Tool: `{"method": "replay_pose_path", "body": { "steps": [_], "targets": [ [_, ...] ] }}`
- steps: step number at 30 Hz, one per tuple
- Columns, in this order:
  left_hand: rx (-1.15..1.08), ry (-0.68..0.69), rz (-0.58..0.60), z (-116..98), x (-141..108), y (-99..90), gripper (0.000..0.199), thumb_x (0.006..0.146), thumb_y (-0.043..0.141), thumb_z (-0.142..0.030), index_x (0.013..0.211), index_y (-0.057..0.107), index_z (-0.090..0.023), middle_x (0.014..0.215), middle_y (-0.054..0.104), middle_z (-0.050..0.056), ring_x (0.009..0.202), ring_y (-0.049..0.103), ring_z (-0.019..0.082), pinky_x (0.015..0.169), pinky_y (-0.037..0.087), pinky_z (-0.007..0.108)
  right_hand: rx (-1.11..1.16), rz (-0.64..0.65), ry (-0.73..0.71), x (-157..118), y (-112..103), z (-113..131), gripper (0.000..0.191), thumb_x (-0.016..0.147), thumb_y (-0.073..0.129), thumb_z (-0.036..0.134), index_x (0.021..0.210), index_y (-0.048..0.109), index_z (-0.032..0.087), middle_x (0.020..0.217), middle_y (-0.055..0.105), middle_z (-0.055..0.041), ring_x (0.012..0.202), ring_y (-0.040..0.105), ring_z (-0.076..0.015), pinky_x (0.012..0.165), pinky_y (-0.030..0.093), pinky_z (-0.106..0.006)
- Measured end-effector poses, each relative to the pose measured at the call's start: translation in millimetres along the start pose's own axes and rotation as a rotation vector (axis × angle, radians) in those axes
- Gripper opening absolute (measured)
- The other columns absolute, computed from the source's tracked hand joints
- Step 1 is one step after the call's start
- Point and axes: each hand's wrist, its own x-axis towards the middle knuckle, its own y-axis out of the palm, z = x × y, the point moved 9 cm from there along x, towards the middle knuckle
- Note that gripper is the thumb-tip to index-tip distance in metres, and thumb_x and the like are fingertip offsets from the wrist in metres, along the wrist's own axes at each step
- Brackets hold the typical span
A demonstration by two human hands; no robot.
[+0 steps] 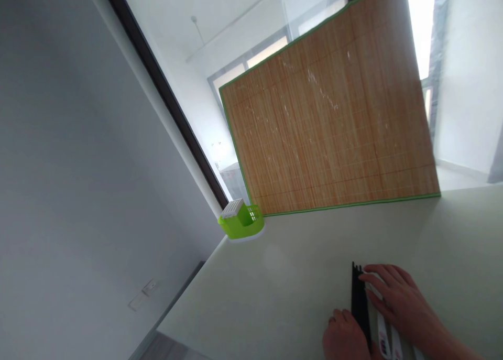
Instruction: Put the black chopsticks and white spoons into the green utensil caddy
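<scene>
A bundle of thin black sticks [359,302], which look like chopsticks, lies on the white table near its front edge. My left hand [345,336] is closed at their near end, with its fingers curled along the left side and the thumb on the right. Just right of the sticks are several long white pieces [382,335] with small printed marks; their exact kind cannot be made out. My right hand [401,300] is bent over these pieces, its fingertips reaching the far end of the black sticks. Much of the white pieces is hidden under it.
A lime green and white plastic basket [240,226] stands at the table's far left corner. A bamboo mat [330,113] with green edging hangs upright behind the white table [291,281], against a glass partition. A grey wall [98,166] with sockets rises on the left.
</scene>
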Motion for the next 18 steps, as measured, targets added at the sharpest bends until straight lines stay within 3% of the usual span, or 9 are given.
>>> {"method": "replay_pose_path", "body": {
  "steps": [7, 11, 14, 18],
  "targets": [
    [-0.017, 0.022, 0.088, -7.2, -2.2, 2.6, 0.053, 0.068, 0.057, -0.034, 0.116, 0.054, -0.011, 0.115, 0.054, 0.021, 0.105, 0.052, 0.035, 0.089, 0.043, 0.049, 0.042, 0.025, -0.088, 2.7, -2.9, 16.2, 0.023, 0.085, 0.053, 0.031, 0.107, 0.061, 0.03, 0.11, 0.063, -0.0036, 0.102, 0.056, -0.0226, 0.091, 0.038, -0.041],
    [0.009, 0.089, 0.083, 4.6, -0.8, -7.7, 0.049, 0.073, 0.054, -0.044, 0.113, 0.056, -0.016, 0.112, 0.057, 0.019, 0.104, 0.054, 0.035, 0.088, 0.043, 0.048, 0.076, 0.038, -0.133, 3.1, -5.1, 25.0, 0.023, 0.085, 0.054, 0.03, 0.107, 0.061, 0.031, 0.108, 0.063, -0.0027, 0.1, 0.057, -0.0217, 0.091, 0.038, -0.04],
    [0.046, 0.179, -0.05, 26.2, 10.1, -36.9, 0.041, 0.079, 0.048, -0.051, 0.107, 0.058, -0.022, 0.107, 0.062, 0.01, 0.099, 0.057, 0.028, 0.086, 0.043, 0.041, 0.077, 0.06, -0.153, 2.4, -3.7, 28.5, 0.022, 0.086, 0.054, 0.031, 0.107, 0.061, 0.031, 0.108, 0.063, -0.0022, 0.101, 0.056, -0.0212, 0.091, 0.037, -0.04],
    [0.126, 0.18, -0.312, 74.7, 44.1, -116.8, 0.033, 0.084, 0.046, -0.045, 0.107, 0.058, -0.025, 0.105, 0.063, 0.003, 0.095, 0.058, 0.02, 0.083, 0.042, 0.031, 0.067, 0.061, -0.159, 0.8, -1.5, 27.3, 0.022, 0.086, 0.054, 0.033, 0.107, 0.061, 0.031, 0.108, 0.064, -0.0014, 0.102, 0.056, -0.0211, 0.092, 0.036, -0.04]
  ]
}}
